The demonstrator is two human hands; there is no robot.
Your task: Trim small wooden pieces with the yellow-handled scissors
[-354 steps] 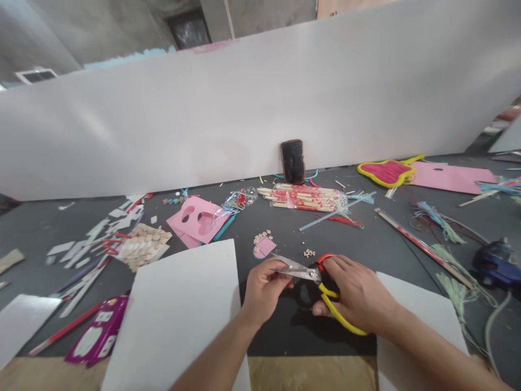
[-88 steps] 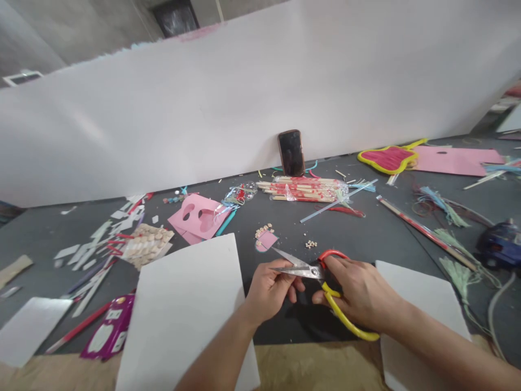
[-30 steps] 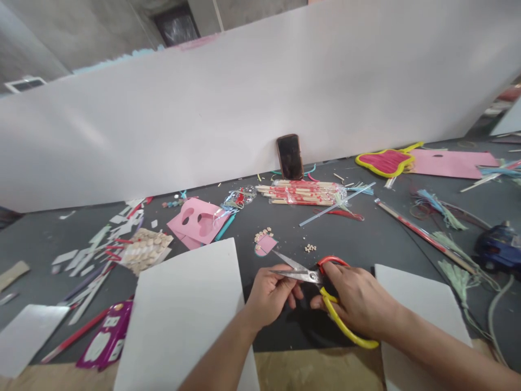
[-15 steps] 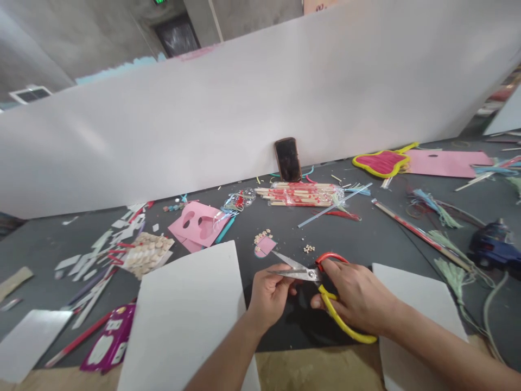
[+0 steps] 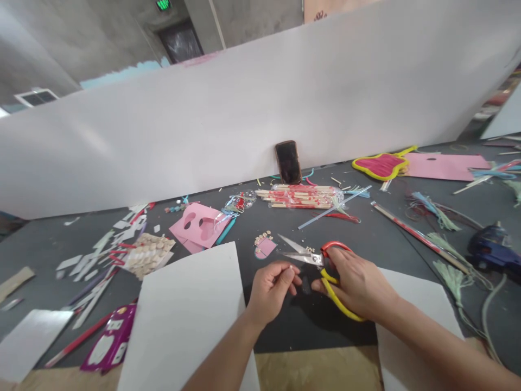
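My right hand [image 5: 358,279] grips the scissors [image 5: 311,257] by their red and yellow handles, with the blades parted and pointing left. Just below the blade tips, my left hand [image 5: 273,290] is closed in a pinch, thumb against fingers; a tiny pale bit shows at the fingertips, too small to name. Beyond the hands lies a small pink heart-shaped piece [image 5: 266,248] with a bluish edge. Small pale beads or flower-like bits [image 5: 262,235] cluster along its upper side. A few more sit behind the blades, partly hidden.
White boards [image 5: 191,315] lie under my forearms. A phone [image 5: 288,162] leans on the white partition [image 5: 195,125], behind wrapped wooden sticks [image 5: 303,195]. Pink cut-out paper [image 5: 201,225] and a bag of pale pieces [image 5: 148,252] are left; a blue glue gun [image 5: 494,247] is far right.
The scissors have moved up and away from my left hand, so the blades no longer cross its fingertips. My left hand stays nearly in place, still pinched.
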